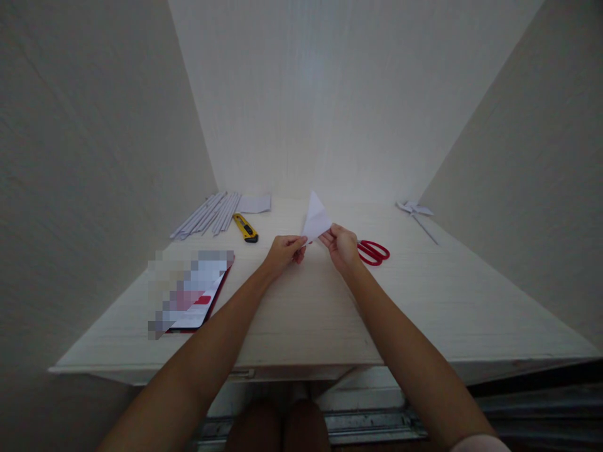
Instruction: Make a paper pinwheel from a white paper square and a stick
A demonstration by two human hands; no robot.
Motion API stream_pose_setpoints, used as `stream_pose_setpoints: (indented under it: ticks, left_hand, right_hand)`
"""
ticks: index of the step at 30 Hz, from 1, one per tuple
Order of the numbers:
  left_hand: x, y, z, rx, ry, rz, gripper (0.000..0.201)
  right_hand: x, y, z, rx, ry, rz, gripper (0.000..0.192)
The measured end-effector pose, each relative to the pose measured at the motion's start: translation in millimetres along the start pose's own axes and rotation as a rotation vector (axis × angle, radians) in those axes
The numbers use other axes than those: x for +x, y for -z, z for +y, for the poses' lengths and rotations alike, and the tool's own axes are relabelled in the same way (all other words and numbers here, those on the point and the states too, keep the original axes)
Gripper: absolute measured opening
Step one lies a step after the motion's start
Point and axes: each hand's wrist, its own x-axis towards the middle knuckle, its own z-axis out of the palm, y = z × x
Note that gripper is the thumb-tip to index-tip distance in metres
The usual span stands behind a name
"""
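A small white paper folded into a triangle [315, 218] is held up above the middle of a pale wooden desk [424, 301]. My left hand [285, 252] pinches its lower left corner. My right hand [341, 245] pinches its lower right edge. The paper's point stands upward, tilted slightly left. Both forearms reach in from the near edge of the desk.
Red-handled scissors [374, 252] lie just right of my right hand. A yellow utility knife [245, 228] and several rolled white paper strips [210, 215] lie at the back left, beside a flat paper piece [254, 203]. A blurred red-edged tablet [193, 290] sits front left. A folded paper shape [416, 213] lies back right.
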Motion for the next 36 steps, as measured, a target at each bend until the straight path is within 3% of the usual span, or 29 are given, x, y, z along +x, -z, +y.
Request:
stream_pose_setpoints:
  ticks: [10, 26, 32, 36]
  left_hand:
    - [6, 4.6, -14, -0.075, 0.019, -0.022, 0.027]
    - [-1, -0.9, 3, -0.16, 0.195, -0.003, 0.021]
    - [-2, -0.1, 5, 0.034, 0.116, -0.053, 0.024]
    - [0, 1.6, 0, -0.052, 0.074, -0.009, 0.028]
  right_hand:
    - [6, 7, -3, 0.035, 0.04, 0.021, 0.016]
    - [3, 4, -3, 0.016, 0.071, 0.073, 0.016]
    - [2, 3, -8, 0.037, 0.093, 0.17, 0.015]
    - [4, 5, -12, 0.065, 0.092, 0.18, 0.015]
